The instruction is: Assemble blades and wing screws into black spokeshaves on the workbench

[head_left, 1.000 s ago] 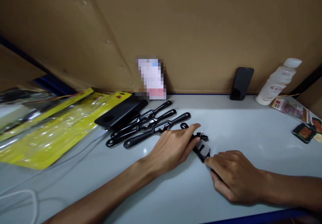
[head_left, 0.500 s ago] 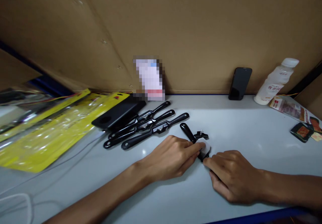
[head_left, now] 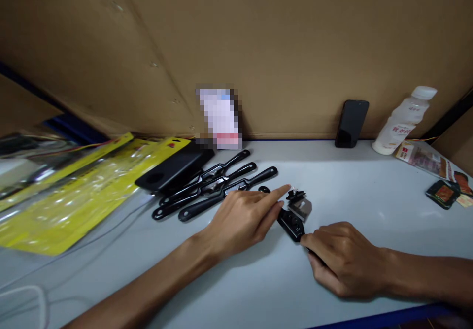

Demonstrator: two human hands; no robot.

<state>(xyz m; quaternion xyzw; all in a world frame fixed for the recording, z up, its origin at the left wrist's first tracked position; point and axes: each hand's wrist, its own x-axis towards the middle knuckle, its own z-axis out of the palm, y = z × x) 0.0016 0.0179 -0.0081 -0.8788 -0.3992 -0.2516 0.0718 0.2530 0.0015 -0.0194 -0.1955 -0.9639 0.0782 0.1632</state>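
Note:
My right hand (head_left: pixel 343 260) is closed around the near handle of a black spokeshave (head_left: pixel 291 224), its body lying slantwise on the table. Just beyond the body rests a flat metal blade (head_left: pixel 301 208) with a slot in it. A small black cap with a screw (head_left: pixel 295 194) sits at the blade's far edge. My left hand (head_left: pixel 247 215) hovers over the spokeshave's far handle, partly hiding it. Its index finger stretches toward the cap, and nothing shows in its grasp. Several more black spokeshaves (head_left: pixel 207 203) lie side by side left of my left hand.
Yellow-backed clear packaging (head_left: pixel 70 220) and a black box-like object (head_left: pixel 173 166) are at the left. A blurred-out screen (head_left: pixel 219 117) and a black phone (head_left: pixel 352 123) lean against the cardboard wall. A bottle (head_left: pixel 402 119) and food packets (head_left: pixel 441 194) stand or lie at the right.
My left hand has let go of the blade and moved slightly left. The blade now lies beside the spokeshave body instead of over it. My right hand keeps its hold.

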